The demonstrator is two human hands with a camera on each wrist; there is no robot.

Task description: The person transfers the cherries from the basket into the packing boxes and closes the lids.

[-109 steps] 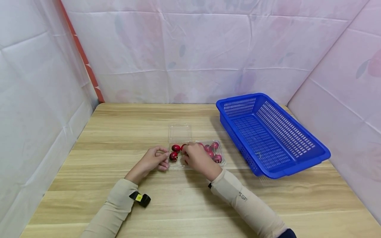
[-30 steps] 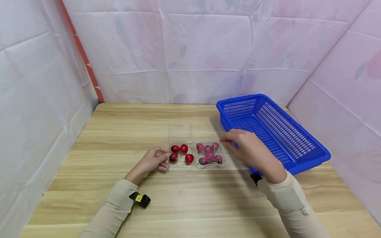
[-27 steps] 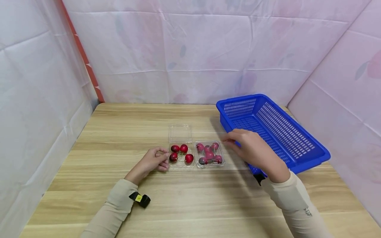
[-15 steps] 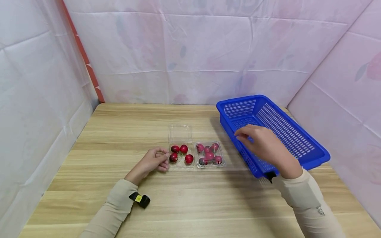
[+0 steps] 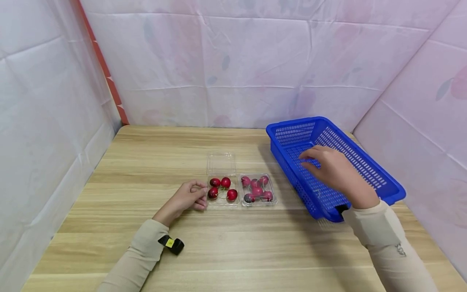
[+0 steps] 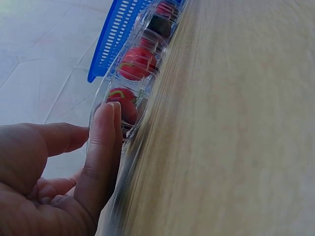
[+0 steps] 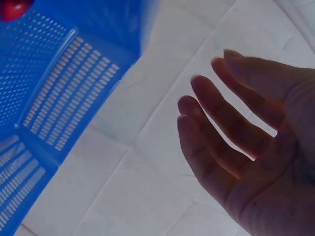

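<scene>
My left hand (image 5: 187, 196) pinches the near left rim of an open clear plastic box (image 5: 221, 202); in the left wrist view the thumb (image 6: 98, 142) lies along its side. Several dark red cherries (image 5: 232, 195) with stems sit in this box, its clear lid (image 5: 221, 163) folded back flat. Right beside it stands a second clear box (image 5: 271, 188), covered, with several cherries (image 5: 257, 191) inside. My right hand (image 5: 332, 168) hovers over the blue basket (image 5: 292, 178), fingers relaxed and apart, holding nothing. Fingers (image 7: 197, 152) curve loosely in the right wrist view.
The slotted basket stands at the right of the wooden table (image 5: 226, 251). A thin green stem (image 5: 317, 192) shows in it, and a red round thing (image 7: 15, 9) appears at the corner of the right wrist view. White patterned cloth (image 5: 255, 61) walls the table.
My right hand has left the open box, passed the covered box and moved right over the basket, its fingers parting. A cherry formerly behind that hand now shows. My left hand stays put.
</scene>
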